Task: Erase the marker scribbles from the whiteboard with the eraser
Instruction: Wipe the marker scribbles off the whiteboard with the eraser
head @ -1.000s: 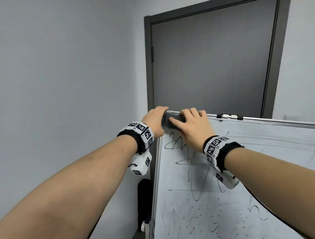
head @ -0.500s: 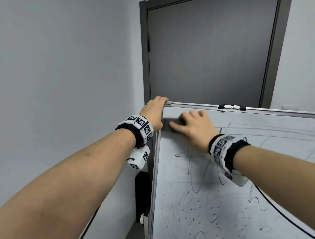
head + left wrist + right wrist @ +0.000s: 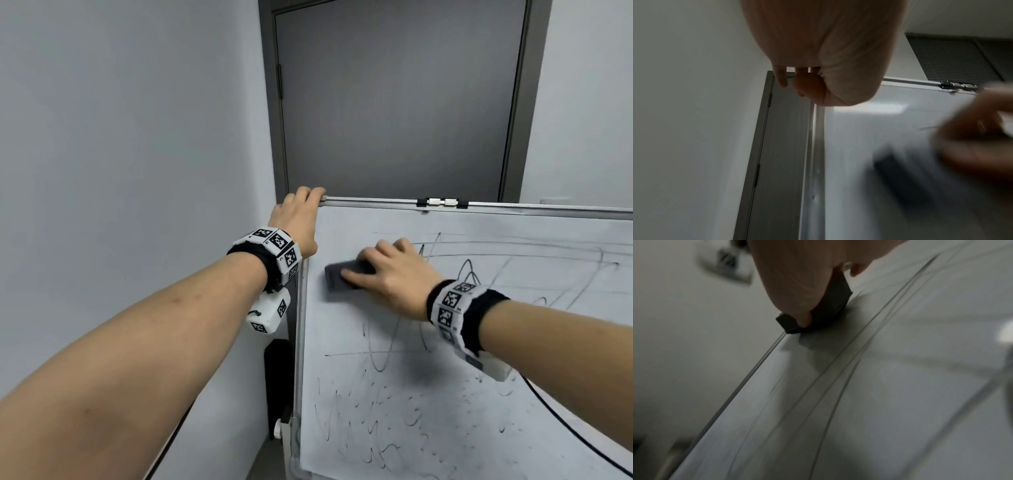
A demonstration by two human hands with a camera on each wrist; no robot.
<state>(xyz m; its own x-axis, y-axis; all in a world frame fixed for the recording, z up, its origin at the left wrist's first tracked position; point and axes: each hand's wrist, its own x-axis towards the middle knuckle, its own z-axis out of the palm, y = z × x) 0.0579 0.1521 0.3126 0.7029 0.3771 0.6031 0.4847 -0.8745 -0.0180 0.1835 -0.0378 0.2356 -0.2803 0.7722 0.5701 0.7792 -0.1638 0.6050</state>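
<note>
Head view, left hand [image 3: 297, 219]: gripping the top left corner of the whiteboard [image 3: 445, 394], fingers curling over the metal top rail, wrist band with printed markers showing.
Head view, right hand [image 3: 394, 274]: grasping the eraser [image 3: 337, 279], thumb lying along its lower edge, fingers wrapping over its top, and pressing it flat on the board.
Head view, eraser: dark grey block, sitting in the upper left part of the board, just beside the left frame edge and below the top rail.
Head view, scribbles [image 3: 373, 421]: black lines covering the middle, the lower part and the right side of the board; the patch around and above the eraser is looking white.
Head view, surroundings: grey door [image 3: 397, 102] standing behind the board; clip [image 3: 442, 202] sitting on the top rail.
Left wrist view, left hand [image 3: 818, 68]: palm filling the top of the picture, fingertips hooking over the board corner.
Left wrist view, right hand [image 3: 972, 138]: blurring at the right edge, holding the eraser [image 3: 906, 181] against the board [image 3: 869, 129].
Right wrist view, right hand [image 3: 797, 280]: pinching the eraser [image 3: 830, 305], thumb tip [image 3: 804, 322] pressing its near side.
Right wrist view, eraser: lying flat on the board [image 3: 900, 418], with curved marker lines [image 3: 838, 369] running beside it.
</note>
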